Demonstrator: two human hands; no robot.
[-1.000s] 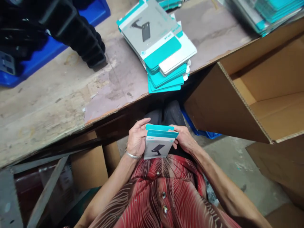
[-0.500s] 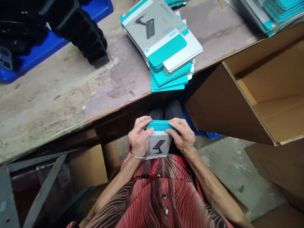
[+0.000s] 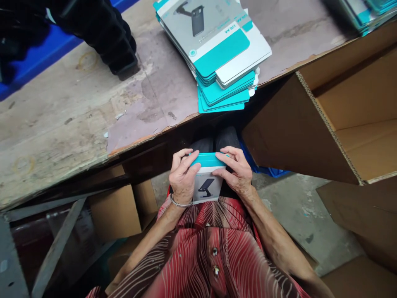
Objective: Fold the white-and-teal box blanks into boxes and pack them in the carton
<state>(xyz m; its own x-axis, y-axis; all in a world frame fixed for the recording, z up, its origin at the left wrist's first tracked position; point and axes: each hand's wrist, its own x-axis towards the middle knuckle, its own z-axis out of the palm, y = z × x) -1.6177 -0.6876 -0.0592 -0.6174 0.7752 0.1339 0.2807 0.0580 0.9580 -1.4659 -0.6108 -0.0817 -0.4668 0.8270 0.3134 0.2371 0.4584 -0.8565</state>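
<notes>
A small printed carton [image 3: 207, 185], grey and white with a teal end and a picture of a phone stand, rests at my lap. My left hand [image 3: 183, 176] grips its left side, fingers at the teal end. On the opposite side, my right hand [image 3: 236, 170] holds it with thumb on the printed face and fingers along the teal edge. What the carton contains is hidden. Ahead on the workbench lies a stack of flat cartons [image 3: 221, 51] in the same print, overhanging the front edge slightly.
Black plastic trays [image 3: 102, 37] lean out from a blue bin [image 3: 66, 45] on the workbench [image 3: 149, 103]. More teal cartons [image 3: 369, 18] lie at the far right. A large open cardboard box [image 3: 297, 136] stands right of my knees; a smaller cardboard box [image 3: 114, 211] sits under the bench.
My fingers have moved over the carton's teal end, which now looks folded flatter. Bench and stack sit a little higher in view as the camera has shifted.
</notes>
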